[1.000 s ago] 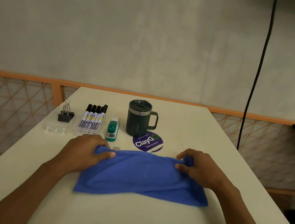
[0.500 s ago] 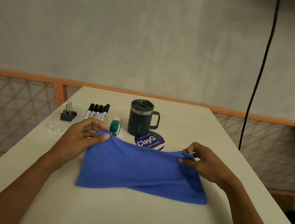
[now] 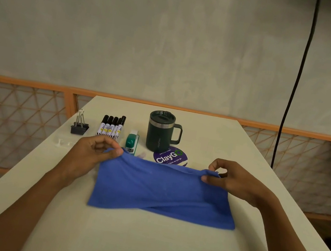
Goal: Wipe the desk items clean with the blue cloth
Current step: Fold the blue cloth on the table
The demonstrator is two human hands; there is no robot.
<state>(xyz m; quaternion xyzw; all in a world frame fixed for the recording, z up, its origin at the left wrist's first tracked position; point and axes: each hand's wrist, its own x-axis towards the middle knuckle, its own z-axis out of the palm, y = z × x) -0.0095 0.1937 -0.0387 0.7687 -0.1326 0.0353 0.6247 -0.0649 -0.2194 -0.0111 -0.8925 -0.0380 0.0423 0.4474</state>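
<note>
At the far left of the pale table (image 3: 140,241) we see a black binder clip (image 3: 79,127) standing with its wire handles up, and just in front of it a small clear plastic piece (image 3: 62,142) that we cannot identify. Next comes a row of black-capped markers (image 3: 111,127) lying side by side, their near ends hidden behind the left hand (image 3: 91,156). That hand pinches the far left corner of the blue cloth (image 3: 162,190) between thumb and forefinger, the other fingers curled above it. Just beyond the corner lies a green stapler (image 3: 131,143), then a dark green lidded mug (image 3: 160,132) stands upright, handle to the right. In front of the mug lies a round purple disc (image 3: 171,157), its near part covered by the cloth's raised edge. The cloth sits in the middle of the table: its near edge lies flat, its far edge is lifted by the 2 hands. The right hand (image 3: 236,181) pinches the far right corner with thumb and forefinger, the remaining fingers loosely arched. Further right a black cable (image 3: 296,81) hangs down the wall.
</note>
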